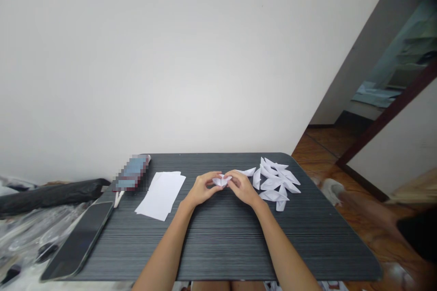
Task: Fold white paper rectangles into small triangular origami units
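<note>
Between my two hands is a small folded white paper boat [222, 180], held just above the dark table. My left hand [204, 187] pinches its left end between thumb and fingers. The right end is gripped the same way by my right hand [241, 186]. Close to my right hand lies a pile of finished-looking paper boats [273, 183], several of them overlapping. One more boat [248, 172] is partly hidden behind my right fingers. To the left of my left hand rests a loose stack of white paper sheets [161, 195].
The dark, wood-grained table [225, 245] stands against a white wall. A tablet [80, 241] lies along its left edge, and a pixelated object [133, 173] sits at the back left. A black rolled bundle [54, 196] and plastic wrapping lie beyond. At right, a person's leg [362, 207] shows.
</note>
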The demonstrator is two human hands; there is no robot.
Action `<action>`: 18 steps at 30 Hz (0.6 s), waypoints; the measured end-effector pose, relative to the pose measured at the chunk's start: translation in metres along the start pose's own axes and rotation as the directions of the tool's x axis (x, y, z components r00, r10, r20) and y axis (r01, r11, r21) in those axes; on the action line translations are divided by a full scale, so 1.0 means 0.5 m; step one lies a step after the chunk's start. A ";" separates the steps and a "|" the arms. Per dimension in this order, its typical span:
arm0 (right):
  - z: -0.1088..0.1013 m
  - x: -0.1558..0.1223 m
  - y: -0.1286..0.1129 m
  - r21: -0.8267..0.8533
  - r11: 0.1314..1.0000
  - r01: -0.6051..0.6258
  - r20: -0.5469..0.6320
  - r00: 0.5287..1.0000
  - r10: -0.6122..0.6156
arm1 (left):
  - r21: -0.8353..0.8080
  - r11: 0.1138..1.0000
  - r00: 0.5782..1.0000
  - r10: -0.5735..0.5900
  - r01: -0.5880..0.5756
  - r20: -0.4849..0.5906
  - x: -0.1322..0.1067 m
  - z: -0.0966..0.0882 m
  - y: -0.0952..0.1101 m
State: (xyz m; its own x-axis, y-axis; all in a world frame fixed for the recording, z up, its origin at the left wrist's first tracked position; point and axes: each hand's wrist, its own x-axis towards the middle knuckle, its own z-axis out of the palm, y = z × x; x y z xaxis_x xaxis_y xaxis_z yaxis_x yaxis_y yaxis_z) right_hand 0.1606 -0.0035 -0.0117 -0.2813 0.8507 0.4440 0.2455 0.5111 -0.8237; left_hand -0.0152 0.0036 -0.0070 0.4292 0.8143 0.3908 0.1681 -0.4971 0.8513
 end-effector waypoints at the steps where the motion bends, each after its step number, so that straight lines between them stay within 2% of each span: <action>1: -0.002 -0.003 -0.002 -0.009 1.000 0.022 0.031 0.999 -0.021 | 0.025 1.000 1.000 0.010 -0.010 -0.002 0.000 -0.002 -0.001; 4: -0.003 -0.009 -0.005 -0.037 0.998 0.049 0.091 0.995 -0.045 | 0.102 0.994 1.000 0.030 -0.030 0.004 0.000 -0.006 -0.005; 14: -0.001 -0.007 0.004 -0.158 0.981 0.112 0.033 0.994 -0.108 | 0.349 0.917 0.974 0.223 -0.194 -0.046 0.001 0.004 -0.020; 18: -0.005 -0.007 0.006 -0.209 0.968 0.140 0.007 0.990 -0.141 | 0.368 0.904 0.973 0.232 -0.218 0.005 0.000 0.001 -0.033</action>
State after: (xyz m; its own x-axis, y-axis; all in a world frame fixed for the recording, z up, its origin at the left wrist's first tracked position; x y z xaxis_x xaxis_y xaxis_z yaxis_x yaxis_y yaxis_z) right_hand 0.1646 -0.0046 -0.0152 -0.3196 0.7691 0.5534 0.3927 0.6391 -0.6614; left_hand -0.0175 0.0117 -0.0212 0.4607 0.6750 0.5763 0.3853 -0.7371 0.5552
